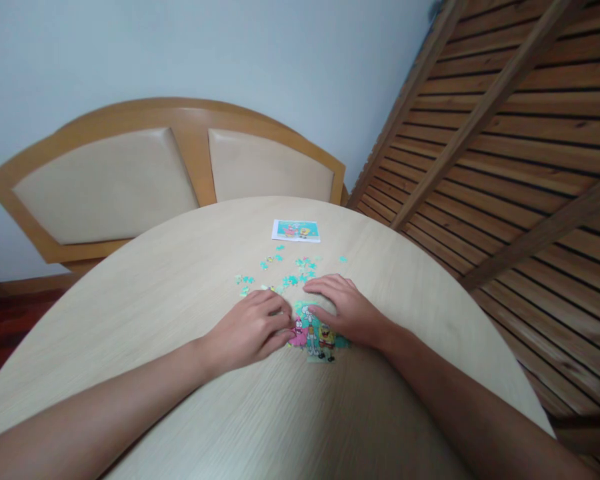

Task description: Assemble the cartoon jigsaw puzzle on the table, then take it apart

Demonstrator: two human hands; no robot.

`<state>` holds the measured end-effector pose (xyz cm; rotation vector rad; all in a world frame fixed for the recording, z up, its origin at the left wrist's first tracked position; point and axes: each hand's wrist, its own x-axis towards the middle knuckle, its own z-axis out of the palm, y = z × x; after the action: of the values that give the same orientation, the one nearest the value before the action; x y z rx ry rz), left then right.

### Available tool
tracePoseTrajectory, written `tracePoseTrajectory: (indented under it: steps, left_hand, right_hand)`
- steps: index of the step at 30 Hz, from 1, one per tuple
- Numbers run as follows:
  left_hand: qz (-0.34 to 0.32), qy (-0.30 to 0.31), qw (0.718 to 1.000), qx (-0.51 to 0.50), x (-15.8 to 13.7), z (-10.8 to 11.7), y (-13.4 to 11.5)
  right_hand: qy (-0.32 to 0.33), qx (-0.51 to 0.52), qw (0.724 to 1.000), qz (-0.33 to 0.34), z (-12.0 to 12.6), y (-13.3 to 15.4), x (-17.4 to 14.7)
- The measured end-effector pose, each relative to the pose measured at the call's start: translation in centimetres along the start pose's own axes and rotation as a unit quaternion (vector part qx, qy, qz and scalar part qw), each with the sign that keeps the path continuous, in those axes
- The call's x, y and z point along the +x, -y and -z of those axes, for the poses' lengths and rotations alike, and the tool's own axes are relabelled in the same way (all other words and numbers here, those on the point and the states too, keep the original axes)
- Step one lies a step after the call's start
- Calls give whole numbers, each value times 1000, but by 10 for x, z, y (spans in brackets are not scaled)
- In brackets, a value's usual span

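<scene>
On the round table point(170, 293), the left hand point(257, 327) is half curled at the left edge of the partly joined puzzle point(313, 337), and I cannot tell whether it pinches anything, while the right hand point(347, 307) lies loosely spread over the puzzle's upper right side. If either hand pushes sideways, the joined part could probably split or slide, and a careless reach forward might scatter the small loose pieces point(291, 281) just beyond.

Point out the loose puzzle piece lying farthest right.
The turquoise piece beyond the right hand; it lies alone, while other visible loose pieces are further left.
</scene>
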<state>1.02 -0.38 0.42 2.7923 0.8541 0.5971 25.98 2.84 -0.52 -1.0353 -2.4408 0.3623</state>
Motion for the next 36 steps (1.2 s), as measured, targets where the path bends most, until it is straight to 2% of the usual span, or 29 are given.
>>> tracePoseTrajectory:
  steps: [2,8,16,22,26,36]
  left_hand:
    - [-3,1,1000,4,0,0,0]
    - [-5,5,1000,20,0,-2,1]
    - [-11,-4,1000,25,0,-6,2]
    - [-12,-1,1000,20,0,-6,3]
    - [-10,7,1000,21,0,-4,3]
    - [20,-8,1000,7,0,-5,3]
  right_hand:
    - [-7,-26,999,-22,-2,-3,1]
    - [33,-85,993,-72,-4,-8,4]
    - [-45,-114,983,-140,-8,-14,7]
    - [-18,-118,988,-102,-6,-9,28]
    - [9,-122,985,-120,-11,-12,42]
    - [-47,-42,997,-39,-9,-7,24]
